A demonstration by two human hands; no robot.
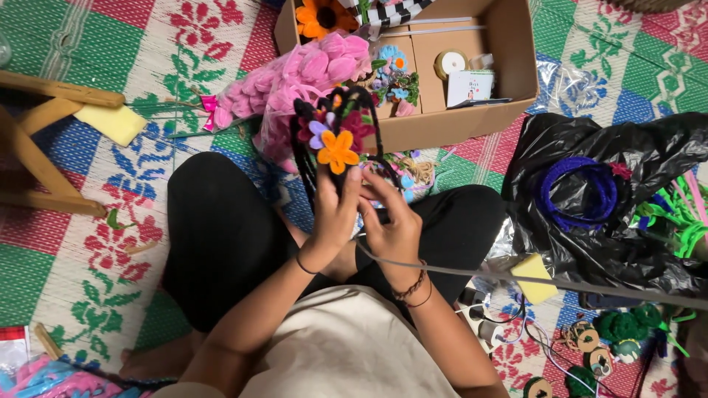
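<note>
Headband (335, 136) of black pipe cleaner, dressed with an orange flower, a lilac one and dark red ones, held upright above the lap, in front of a cardboard box (450, 125). Left hand (333, 210) wrapped round its lower left part, thumb up near the orange flower, fingers clenched on the black loop. Right hand (391, 221) just beside it, fingers curled round the right side of the same loop, fingertips partly hidden behind the band. Wrists close together, dark bracelets on both. Behind the headband, a clear bag of pink fuzzy pieces (295, 81) leaning against the box. Inside the box, more small flowers, a roll of ribbon (450, 63) and a white card. Off to the right, a black plastic bag (612, 206) with blue-purple pipe-cleaner hoops (579, 191) lying on it. Yellow sponge (532, 278) near the right knee, another by the wooden stool (44, 147) on the left. Underneath everything, a woven mat (81, 243) patterned in red, green and blue.
</note>
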